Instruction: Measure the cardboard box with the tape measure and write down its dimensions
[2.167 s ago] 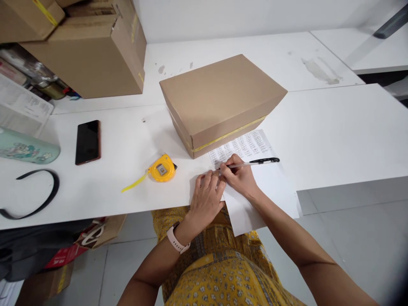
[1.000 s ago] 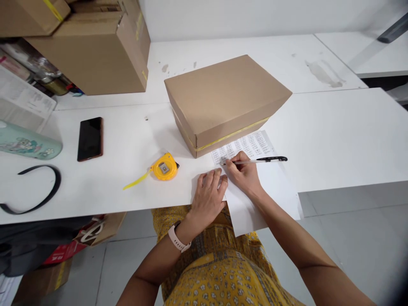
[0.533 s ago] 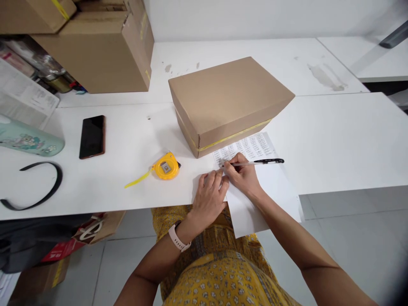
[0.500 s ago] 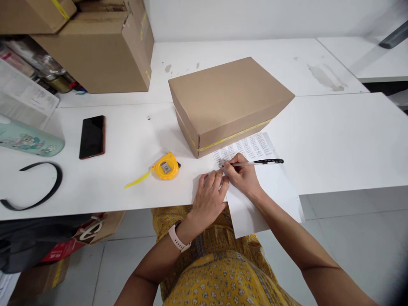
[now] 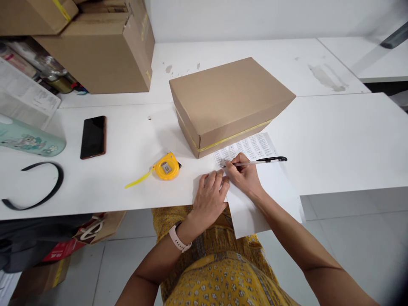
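My right hand (image 5: 245, 176) is closed around a pen (image 5: 267, 160) with a black cap end, its tip down on a sheet of paper (image 5: 277, 191). Rows of small markings fill the upper part of the sheet, and its lower end hangs over the table edge. My left hand (image 5: 209, 193) lies flat at the sheet's left edge, fingers stretched out and holding nothing. Just beyond the paper stands a closed cardboard box (image 5: 232, 95) with a yellow strip round its side. A yellow tape measure (image 5: 167, 167) rests left of my left hand.
On the white table (image 5: 338, 140) to the left are a phone (image 5: 93, 137), a mint bottle (image 5: 32, 137) and a black curved band (image 5: 57, 182). Larger cardboard boxes (image 5: 95, 53) stand at the back left. Bags (image 5: 98, 229) sit below the table's front edge.
The pen and my right hand have shifted very slightly right. My left hand stays in place, as do the box and the tape measure.
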Action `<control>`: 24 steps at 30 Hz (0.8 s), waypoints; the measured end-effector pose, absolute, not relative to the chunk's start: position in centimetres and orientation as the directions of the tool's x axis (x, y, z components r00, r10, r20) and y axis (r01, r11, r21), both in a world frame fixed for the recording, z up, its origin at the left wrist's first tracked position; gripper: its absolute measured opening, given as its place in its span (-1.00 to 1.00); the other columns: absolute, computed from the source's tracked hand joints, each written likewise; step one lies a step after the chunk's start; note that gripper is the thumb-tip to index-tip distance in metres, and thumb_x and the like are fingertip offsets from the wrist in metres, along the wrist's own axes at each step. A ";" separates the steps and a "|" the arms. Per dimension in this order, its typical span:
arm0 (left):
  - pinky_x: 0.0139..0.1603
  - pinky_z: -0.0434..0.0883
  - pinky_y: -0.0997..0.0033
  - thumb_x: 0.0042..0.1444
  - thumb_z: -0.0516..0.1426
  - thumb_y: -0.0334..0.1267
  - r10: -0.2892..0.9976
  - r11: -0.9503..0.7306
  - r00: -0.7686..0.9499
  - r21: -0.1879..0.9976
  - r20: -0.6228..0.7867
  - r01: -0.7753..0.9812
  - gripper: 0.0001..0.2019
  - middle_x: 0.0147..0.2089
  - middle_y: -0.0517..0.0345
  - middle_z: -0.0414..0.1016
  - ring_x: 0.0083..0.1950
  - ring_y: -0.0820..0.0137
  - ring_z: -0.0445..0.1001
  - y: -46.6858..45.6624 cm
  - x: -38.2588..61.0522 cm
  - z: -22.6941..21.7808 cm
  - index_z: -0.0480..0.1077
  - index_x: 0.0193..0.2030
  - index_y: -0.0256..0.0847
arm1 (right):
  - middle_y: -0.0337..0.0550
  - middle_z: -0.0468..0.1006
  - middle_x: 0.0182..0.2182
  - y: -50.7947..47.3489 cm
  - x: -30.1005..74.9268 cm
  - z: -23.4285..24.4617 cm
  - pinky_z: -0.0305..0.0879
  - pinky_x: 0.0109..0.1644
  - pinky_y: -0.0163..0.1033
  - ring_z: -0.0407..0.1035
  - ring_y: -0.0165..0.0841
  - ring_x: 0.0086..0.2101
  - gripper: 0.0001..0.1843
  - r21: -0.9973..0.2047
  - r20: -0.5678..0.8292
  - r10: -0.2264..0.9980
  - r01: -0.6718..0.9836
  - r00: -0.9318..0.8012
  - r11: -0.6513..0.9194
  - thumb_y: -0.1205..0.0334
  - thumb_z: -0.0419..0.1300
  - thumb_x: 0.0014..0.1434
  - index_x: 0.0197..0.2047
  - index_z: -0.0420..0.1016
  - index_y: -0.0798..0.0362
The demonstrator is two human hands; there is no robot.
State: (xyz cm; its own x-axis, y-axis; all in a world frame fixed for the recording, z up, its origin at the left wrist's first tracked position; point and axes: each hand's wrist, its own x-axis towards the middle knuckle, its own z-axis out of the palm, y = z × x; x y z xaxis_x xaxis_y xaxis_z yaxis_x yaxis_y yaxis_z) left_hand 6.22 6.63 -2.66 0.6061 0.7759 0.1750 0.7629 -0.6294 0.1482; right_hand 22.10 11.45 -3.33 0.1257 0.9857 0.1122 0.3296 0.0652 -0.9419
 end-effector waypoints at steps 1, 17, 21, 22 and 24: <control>0.33 0.24 -0.04 0.14 0.28 -0.21 0.776 -0.630 0.607 0.147 0.174 0.763 -0.40 0.37 -0.25 0.35 0.35 -0.02 0.29 6.6 6.2 -2.6 0.32 0.30 -0.36 | -0.38 0.24 -0.60 11.5 22.1 -3.3 0.08 -0.47 -0.28 0.14 -0.45 -0.55 -0.72 -0.941 0.115 0.985 0.331 0.132 0.066 0.16 0.22 0.24 -0.45 0.23 -0.03; 0.33 0.24 -0.04 0.14 0.28 -0.23 0.775 -0.631 0.607 0.155 0.175 0.761 -0.41 0.38 -0.27 0.33 0.36 -0.01 0.27 6.6 6.2 -2.7 0.32 0.29 -0.37 | -0.39 0.22 -0.61 11.5 22.1 -3.1 0.08 -0.45 -0.28 0.12 -0.44 -0.55 -0.73 -0.935 0.113 0.982 0.351 0.154 0.053 0.19 0.22 0.21 -0.45 0.21 -0.04; 0.34 0.24 -0.04 0.14 0.28 -0.24 0.780 -0.626 0.605 0.165 0.161 0.762 -0.41 0.39 -0.26 0.33 0.37 0.00 0.27 6.6 6.2 -2.7 0.31 0.30 -0.35 | -0.38 0.22 -0.61 11.5 22.1 -3.2 0.08 -0.46 -0.28 0.12 -0.44 -0.55 -0.73 -0.934 0.109 0.984 0.353 0.142 0.053 0.19 0.22 0.21 -0.45 0.21 -0.04; 0.34 0.24 -0.04 0.14 0.28 -0.24 0.780 -0.625 0.605 0.167 0.159 0.763 -0.40 0.39 -0.26 0.32 0.37 0.00 0.27 6.6 6.2 -2.7 0.31 0.30 -0.36 | -0.38 0.22 -0.61 11.5 22.2 -3.2 0.07 -0.46 -0.28 0.11 -0.44 -0.55 -0.73 -0.935 0.107 0.984 0.352 0.140 0.052 0.18 0.22 0.21 -0.45 0.21 -0.04; 0.35 0.23 -0.05 0.14 0.28 -0.24 0.780 -0.625 0.606 0.171 0.156 0.762 -0.40 0.39 -0.27 0.31 0.38 -0.01 0.26 6.6 6.2 -2.7 0.31 0.31 -0.36 | -0.38 0.22 -0.61 11.5 22.2 -3.2 0.07 -0.47 -0.28 0.11 -0.44 -0.55 -0.72 -0.935 0.104 0.984 0.352 0.144 0.048 0.17 0.22 0.21 -0.46 0.21 -0.04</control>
